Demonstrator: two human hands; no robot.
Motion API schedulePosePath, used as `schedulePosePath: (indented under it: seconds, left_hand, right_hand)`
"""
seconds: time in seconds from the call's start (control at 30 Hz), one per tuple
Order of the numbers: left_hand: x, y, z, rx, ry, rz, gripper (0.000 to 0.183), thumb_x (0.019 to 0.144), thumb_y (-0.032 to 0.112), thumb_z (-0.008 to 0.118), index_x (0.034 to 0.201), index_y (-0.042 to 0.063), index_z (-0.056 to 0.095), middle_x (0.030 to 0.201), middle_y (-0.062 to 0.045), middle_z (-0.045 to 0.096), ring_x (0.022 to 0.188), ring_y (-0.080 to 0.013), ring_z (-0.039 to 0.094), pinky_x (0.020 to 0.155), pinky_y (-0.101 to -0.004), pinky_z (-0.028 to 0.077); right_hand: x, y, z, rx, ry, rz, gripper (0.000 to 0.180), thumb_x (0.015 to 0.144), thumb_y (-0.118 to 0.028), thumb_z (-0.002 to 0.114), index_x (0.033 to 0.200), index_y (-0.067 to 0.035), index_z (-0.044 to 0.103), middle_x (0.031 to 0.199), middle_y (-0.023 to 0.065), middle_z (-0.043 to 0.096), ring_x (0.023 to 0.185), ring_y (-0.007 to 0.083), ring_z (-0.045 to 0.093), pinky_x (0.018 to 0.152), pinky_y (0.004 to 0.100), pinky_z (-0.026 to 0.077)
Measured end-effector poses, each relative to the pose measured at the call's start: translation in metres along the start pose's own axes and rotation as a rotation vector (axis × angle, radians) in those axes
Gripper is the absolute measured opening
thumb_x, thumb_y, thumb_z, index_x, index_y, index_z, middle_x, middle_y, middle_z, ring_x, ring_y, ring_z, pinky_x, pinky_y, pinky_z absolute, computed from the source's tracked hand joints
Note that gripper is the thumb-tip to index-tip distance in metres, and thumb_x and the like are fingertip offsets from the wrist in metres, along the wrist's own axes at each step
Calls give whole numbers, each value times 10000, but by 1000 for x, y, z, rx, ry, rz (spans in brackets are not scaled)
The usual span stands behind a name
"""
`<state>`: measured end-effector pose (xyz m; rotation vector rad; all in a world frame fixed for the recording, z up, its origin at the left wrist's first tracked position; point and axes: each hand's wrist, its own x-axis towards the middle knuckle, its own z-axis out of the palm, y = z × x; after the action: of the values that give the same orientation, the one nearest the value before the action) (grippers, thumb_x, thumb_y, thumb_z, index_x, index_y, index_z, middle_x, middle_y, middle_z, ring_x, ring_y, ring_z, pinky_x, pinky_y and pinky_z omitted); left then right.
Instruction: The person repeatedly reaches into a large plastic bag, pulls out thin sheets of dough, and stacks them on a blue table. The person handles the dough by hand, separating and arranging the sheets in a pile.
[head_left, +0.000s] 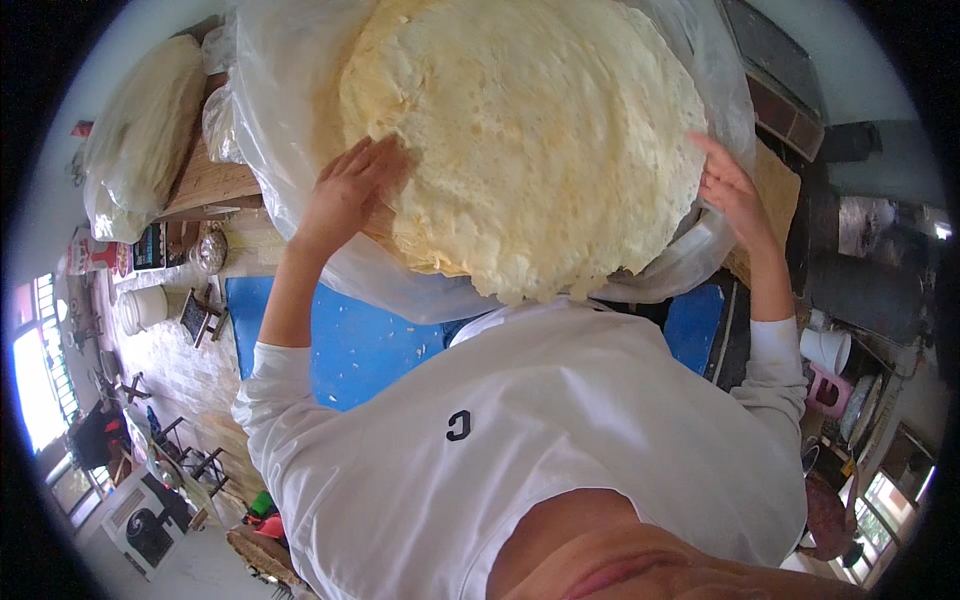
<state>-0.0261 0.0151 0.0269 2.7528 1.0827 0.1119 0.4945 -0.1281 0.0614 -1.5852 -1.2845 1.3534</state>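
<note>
A tall stack of thin, round, pale flatbreads (525, 150) with ragged edges lies before me inside a large clear plastic bag (292, 97), whose sides are spread around it. My left hand (364, 180) rests at the left rim of the stack, palm down, its fingertips blurred against the bread; it does not seem to grip anything. At the right rim is my right hand (727, 184), fingers apart, the index fingertip at the edge of the top sheet, with the bag's edge beside it.
Another filled plastic bag (146, 127) lies on a wooden surface (210, 176) at the left. Below is a blue mat (360, 337) with crumbs. Left on the floor stand a white bucket (142, 309) and a small folding stool (201, 316). A pink stool (829, 391) is at the right.
</note>
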Motion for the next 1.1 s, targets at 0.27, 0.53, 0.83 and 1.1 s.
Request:
schedulePosePath:
  seconds: [0.27, 0.53, 0.83, 1.1]
  left_hand:
    - [6, -10, -12, -98, 84, 208, 204, 853, 46, 667, 1035, 122, 720, 1297, -42, 646, 1377, -307, 457, 1126, -456, 377]
    - [-10, -7, 12, -1012, 522, -586, 201, 976, 174, 649, 1015, -16, 596, 854, -11, 629, 741, -51, 528, 661, -212, 441]
    - [45, 73, -3, -62, 339, 3, 340, 919, 205, 622, 1239, 91, 627, 1280, -101, 623, 1300, -311, 496, 1093, -490, 359]
    - [46, 105, 42, -278, 136, 294, 346, 951, 297, 611, 1259, 144, 639, 1362, -39, 594, 1350, -263, 459, 1109, -512, 346]
  right_hand:
    - [-5, -15, 1, -1230, 201, -315, 227, 773, -51, 736, 997, -89, 732, 1266, 75, 596, 1254, 266, 506, 1002, 401, 444]
    - [97, -10, -13, -430, 285, -173, 236, 980, -268, 602, 989, -39, 658, 992, 56, 665, 926, 162, 631, 800, 309, 480]
    - [94, -26, 57, -1416, 557, -451, 319, 901, -231, 665, 1189, -103, 615, 1238, 44, 646, 1145, 284, 584, 1004, 450, 416]
    - [49, 6, 176, -1137, 269, -604, 530, 988, -422, 538, 1442, -152, 492, 1553, 18, 406, 1444, 268, 342, 1181, 468, 259]
